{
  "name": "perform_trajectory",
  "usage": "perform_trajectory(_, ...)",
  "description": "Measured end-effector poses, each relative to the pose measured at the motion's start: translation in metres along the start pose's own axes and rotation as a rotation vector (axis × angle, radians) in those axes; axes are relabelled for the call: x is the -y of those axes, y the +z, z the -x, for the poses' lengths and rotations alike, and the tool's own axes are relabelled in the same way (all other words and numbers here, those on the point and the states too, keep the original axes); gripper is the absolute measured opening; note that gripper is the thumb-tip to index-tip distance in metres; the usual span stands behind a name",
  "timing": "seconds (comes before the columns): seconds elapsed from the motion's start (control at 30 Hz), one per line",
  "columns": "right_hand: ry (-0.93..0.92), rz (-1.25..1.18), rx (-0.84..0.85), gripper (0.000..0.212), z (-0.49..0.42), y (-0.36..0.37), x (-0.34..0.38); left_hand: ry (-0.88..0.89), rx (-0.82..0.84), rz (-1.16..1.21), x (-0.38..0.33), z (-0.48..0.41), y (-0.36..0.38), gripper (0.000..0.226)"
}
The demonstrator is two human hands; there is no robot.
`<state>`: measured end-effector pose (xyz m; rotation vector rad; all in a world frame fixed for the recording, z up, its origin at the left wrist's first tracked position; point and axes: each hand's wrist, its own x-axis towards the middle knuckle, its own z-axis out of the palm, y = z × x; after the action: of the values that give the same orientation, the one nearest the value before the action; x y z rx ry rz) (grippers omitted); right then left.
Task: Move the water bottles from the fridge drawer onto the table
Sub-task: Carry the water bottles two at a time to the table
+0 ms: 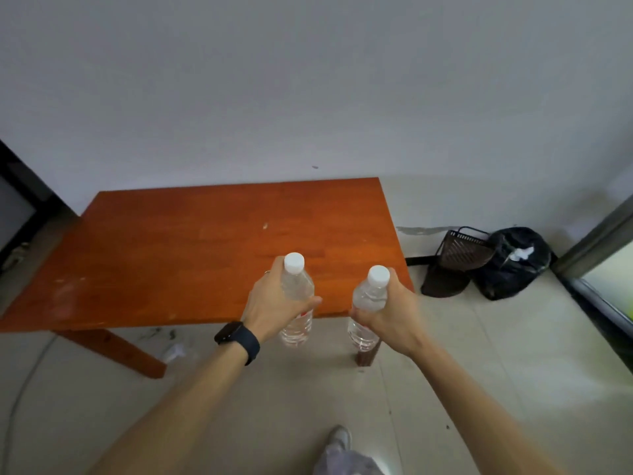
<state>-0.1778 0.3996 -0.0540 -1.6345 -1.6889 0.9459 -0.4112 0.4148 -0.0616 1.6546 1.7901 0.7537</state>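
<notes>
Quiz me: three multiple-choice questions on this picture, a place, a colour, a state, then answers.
1. Relative to the table, the black bag lies: A on top; B on the floor to its right; C underneath.
2. The bottle caps are: A white; B blue; C red.
3. The left bottle and right bottle are: A standing on the table; B lying on the floor; C held upright.
Answers: B, it sits beside the basket; A, both show white; C, the left hand and right hand each grip one.
</notes>
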Motion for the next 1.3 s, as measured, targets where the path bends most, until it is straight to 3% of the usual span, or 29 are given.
perform_trajectory(0.27, 0.035, 0.017, 0.022, 0.061, -0.139, 0.033, 0.021, -0.037, 0.013, 0.071, 0.026, -0.129, -0.018, 0.068)
perform_trajectory(0.43, 0.049, 0.054, 0.031, 0.061, -0.218, 0.054, 0.019, -0.052, 0.071, 0.081, 0.054, -0.213, -0.015, 0.080)
perform_trajectory(0.6, 0.130, 0.052, -0.024, 0.064, -0.294, 0.076, 0.012, -0.057, 0.134, 0.008, 0.079, -0.305, -0.005, 0.069)
perform_trajectory(0.97, 0.210, 0.010, -0.090, 0.053, -0.457, 0.077, -0.019, 0.014, 0.187, -0.040, 0.081, -0.471, 0.010, 0.075)
perform_trajectory(1.17, 0.190, 0.030, -0.134, 0.053, -0.544, 0.060, -0.038, -0.010, 0.164, 0.057, 0.064, -0.544, 0.036, 0.064)
perform_trajectory(1.3, 0.176, -0.017, -0.110, 0.064, -0.585, 0.054, -0.055, 0.006, 0.178, 0.068, 0.057, -0.584, 0.055, 0.072)
